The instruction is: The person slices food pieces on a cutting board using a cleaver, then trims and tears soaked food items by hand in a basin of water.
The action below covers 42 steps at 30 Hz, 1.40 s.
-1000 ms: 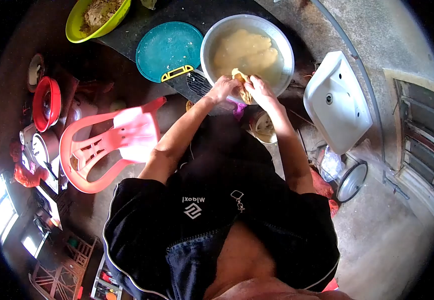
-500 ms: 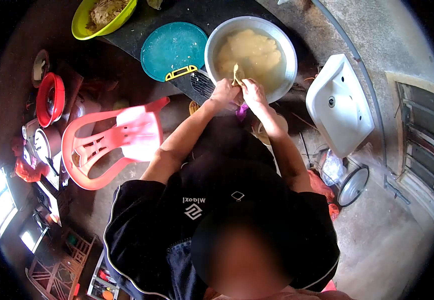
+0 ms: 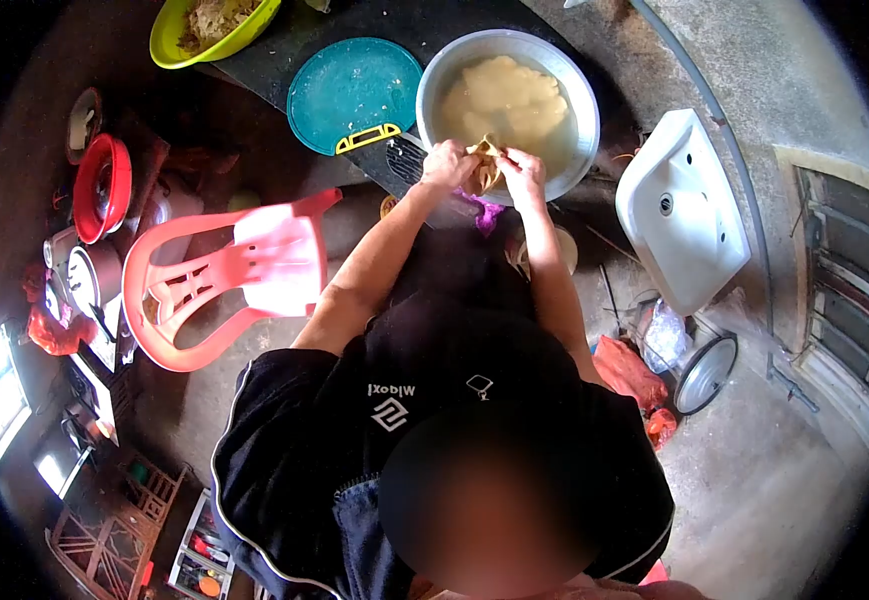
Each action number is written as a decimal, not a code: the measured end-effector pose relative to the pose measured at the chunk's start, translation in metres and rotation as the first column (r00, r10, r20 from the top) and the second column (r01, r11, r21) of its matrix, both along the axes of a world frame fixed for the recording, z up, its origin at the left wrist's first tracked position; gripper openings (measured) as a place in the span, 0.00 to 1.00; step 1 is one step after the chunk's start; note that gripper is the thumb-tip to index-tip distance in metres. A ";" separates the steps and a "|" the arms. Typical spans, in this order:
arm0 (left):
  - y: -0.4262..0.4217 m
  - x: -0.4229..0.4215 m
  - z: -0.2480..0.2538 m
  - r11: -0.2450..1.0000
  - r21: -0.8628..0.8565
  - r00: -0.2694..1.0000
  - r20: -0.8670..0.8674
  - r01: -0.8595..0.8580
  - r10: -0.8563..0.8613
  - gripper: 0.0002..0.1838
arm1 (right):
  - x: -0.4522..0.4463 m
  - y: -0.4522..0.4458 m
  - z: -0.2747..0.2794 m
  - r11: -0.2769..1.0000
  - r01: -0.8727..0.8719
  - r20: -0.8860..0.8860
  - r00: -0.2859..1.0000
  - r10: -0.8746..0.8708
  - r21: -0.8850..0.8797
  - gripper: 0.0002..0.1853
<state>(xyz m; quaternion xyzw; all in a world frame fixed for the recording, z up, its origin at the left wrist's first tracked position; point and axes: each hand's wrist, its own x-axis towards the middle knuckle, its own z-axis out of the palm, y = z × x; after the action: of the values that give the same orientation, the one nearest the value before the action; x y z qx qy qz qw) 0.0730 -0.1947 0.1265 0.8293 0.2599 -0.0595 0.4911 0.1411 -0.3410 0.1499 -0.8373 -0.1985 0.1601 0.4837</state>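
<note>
- Your left hand (image 3: 447,168) had its fingers closed on the left side of a folded tan piece (image 3: 487,168), thin and wrinkled to look at; what it was, you could not tell from this view.
- Your right hand (image 3: 522,178) was closed on the right side of that same piece, so the two hands held it between them.
- The tan piece was at the near rim of a big metal basin (image 3: 588,120), in front of your body.
- Inside the basin, a pale yellowish mass (image 3: 509,95) lay in cloudy water.
- Just left of the basin, a round teal board (image 3: 354,95) lay on the dark table (image 3: 289,35), with a yellow handle (image 3: 367,137) at its near edge and small pale bits scattered on it.
- A crumpled purple thing (image 3: 486,214) was just below your hands, partly hidden.
- Farther left, at the table's edge, a yellow-green bowl (image 3: 166,40) held a pale, shredded-looking heap (image 3: 216,22).
- To your left stood a pink plastic chair (image 3: 194,272), with a red basin (image 3: 84,190) beyond it.
- To your right was a white sink (image 3: 679,210), well apart from your hands, and on the floor near it were a red bag (image 3: 629,372) and a round lid (image 3: 706,375).
</note>
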 end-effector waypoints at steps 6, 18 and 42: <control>0.002 0.012 0.010 0.997 -0.028 0.997 -0.002 0.071 -0.071 0.19 | -0.008 0.002 0.023 0.978 -0.013 0.177 0.983 0.051 -0.207 0.20; -0.009 0.007 0.035 0.892 -0.424 0.980 -0.175 -0.158 0.091 0.14 | 0.003 -0.002 0.014 0.939 -0.156 -0.003 0.987 0.163 -0.308 0.11; 0.001 0.008 0.020 0.880 -0.457 0.985 -0.048 0.127 -0.167 0.16 | 0.013 -0.012 -0.011 0.976 0.214 -0.383 0.900 -0.210 -0.033 0.06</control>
<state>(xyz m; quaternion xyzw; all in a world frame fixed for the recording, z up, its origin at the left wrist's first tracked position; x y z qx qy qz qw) 0.0809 -0.1938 0.1468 0.7063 0.1961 -0.1912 0.6528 0.1542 -0.3526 0.1385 -0.8038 -0.0085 0.2666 0.5317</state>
